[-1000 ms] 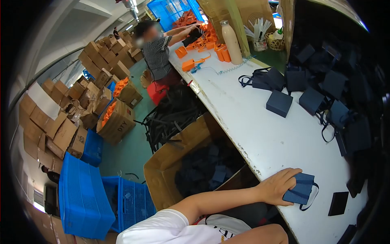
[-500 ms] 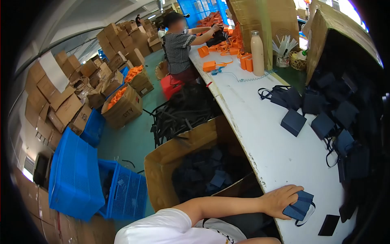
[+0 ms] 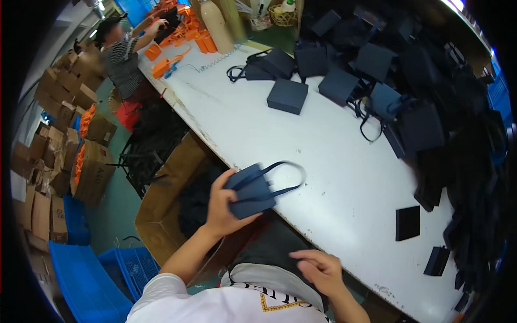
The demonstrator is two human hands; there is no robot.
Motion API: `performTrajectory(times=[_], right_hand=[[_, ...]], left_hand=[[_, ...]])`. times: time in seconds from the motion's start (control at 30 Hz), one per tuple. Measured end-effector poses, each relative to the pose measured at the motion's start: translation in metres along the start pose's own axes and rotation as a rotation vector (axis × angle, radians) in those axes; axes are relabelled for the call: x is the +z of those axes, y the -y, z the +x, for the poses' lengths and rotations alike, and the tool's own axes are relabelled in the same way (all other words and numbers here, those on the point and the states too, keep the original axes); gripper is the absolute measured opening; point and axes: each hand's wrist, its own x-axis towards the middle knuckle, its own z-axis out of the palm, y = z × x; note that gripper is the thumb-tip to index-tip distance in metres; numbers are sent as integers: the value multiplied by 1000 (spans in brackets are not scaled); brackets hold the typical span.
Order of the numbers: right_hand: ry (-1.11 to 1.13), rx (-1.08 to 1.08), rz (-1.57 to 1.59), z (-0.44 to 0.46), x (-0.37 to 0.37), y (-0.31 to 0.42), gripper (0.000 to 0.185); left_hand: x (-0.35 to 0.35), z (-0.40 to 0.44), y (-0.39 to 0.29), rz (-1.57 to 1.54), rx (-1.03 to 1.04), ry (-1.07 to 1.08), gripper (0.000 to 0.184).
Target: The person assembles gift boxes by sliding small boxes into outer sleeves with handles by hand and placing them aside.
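A small dark blue bag with a ribbon handle loop is gripped in my left hand, over the table's near edge. The loop stretches out to the right above the white table. My right hand is beside the table edge, lower right of the bag, with nothing in it and its fingers apart. A dark blue box lies on the table farther off, near a pile of dark blue bags. Two small black pieces lie at the right.
An open carton with dark items stands below the table edge. Blue crates are at lower left. A co-worker handles something black near orange items. A bottle stands at the table's far end.
My left hand has lifted the blue bag off the table and brought it toward the near edge. My right hand has come into view. The camera view has turned to the right.
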Motion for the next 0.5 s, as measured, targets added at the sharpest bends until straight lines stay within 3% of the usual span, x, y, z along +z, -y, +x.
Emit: performTrajectory(times=[0.07, 0.13, 0.17, 0.23, 0.27, 0.33, 0.4, 0.43, 0.5], right_hand=[[-215, -3, 28, -15, -22, -12, 24], [-416, -74, -35, -24, -41, -20, 21], [-489, -91, -52, -23, -48, -19, 20], [-636, -119, -87, -21, -58, -17, 18], [-637, -140, -105, -16, -59, -16, 17], [-644, -183, -142, -4, -60, -19, 16], [-578, -247, -350, -3, -60, -22, 16], [-551, -280, -454, -2, -61, -23, 16], [-612, -247, -282, -4, -59, -27, 15]], left_hand=[[-37, -41, 22, -14, -168, 51, 76], [-66, -52, 14, 276, -302, 137, 86], [-71, -50, 12, 367, -376, 157, 101], [-66, -7, 15, 392, -282, 160, 101], [-58, 23, 21, 403, -235, 159, 102], [-16, 83, 44, 110, -169, 151, 99], [36, 149, 41, 265, -142, 165, 98], [63, 181, 42, 191, -248, 140, 101], [99, 232, 37, 192, -447, 202, 106]])
